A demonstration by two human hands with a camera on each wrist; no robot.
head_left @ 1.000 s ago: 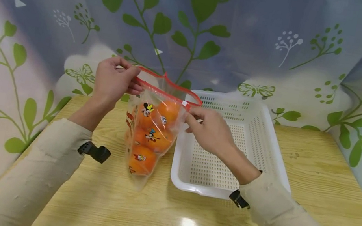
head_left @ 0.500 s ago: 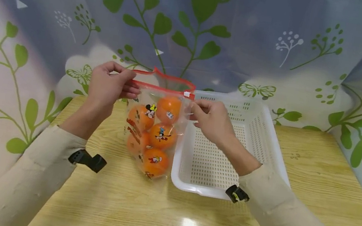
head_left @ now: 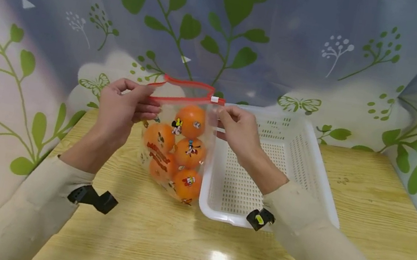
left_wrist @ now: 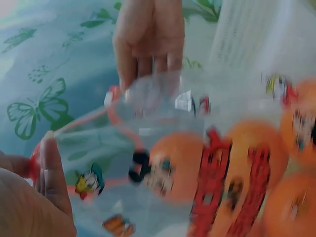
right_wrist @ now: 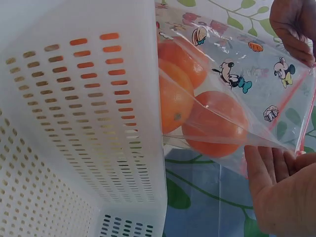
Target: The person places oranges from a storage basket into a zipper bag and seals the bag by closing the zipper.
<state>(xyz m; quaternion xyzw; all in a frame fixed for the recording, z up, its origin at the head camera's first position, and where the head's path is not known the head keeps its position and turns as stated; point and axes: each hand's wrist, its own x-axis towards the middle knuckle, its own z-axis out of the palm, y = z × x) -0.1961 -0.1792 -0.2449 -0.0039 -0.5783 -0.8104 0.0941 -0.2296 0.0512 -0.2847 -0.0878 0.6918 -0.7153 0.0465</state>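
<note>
A clear zip bag (head_left: 182, 99) with cartoon prints and a red zip strip hangs between both hands, with several oranges (head_left: 190, 120) inside. My left hand (head_left: 121, 108) pinches the top left of its mouth between thumb and index finger, other fingers extended against the film. At the top right corner, just under the white zip slider (head_left: 215, 100), my right hand (head_left: 241, 133) pinches the bag edge. The mouth gapes between the two hands. In the right wrist view, the right hand's thumb (right_wrist: 303, 158) is partly cut off by the frame edge.
A white perforated plastic basket (head_left: 215, 215) stands on the wooden table (head_left: 173, 243), right beside the bag and beneath my right forearm. Behind the table hangs a leaf-printed cloth (head_left: 308, 50). Each wrist wears a black strap (head_left: 93, 198).
The bag has turned to face me and spread flatter, so more oranges show. Both hands keep their pinch. The left hand has shifted slightly left, and the right hand and slider slightly up.
</note>
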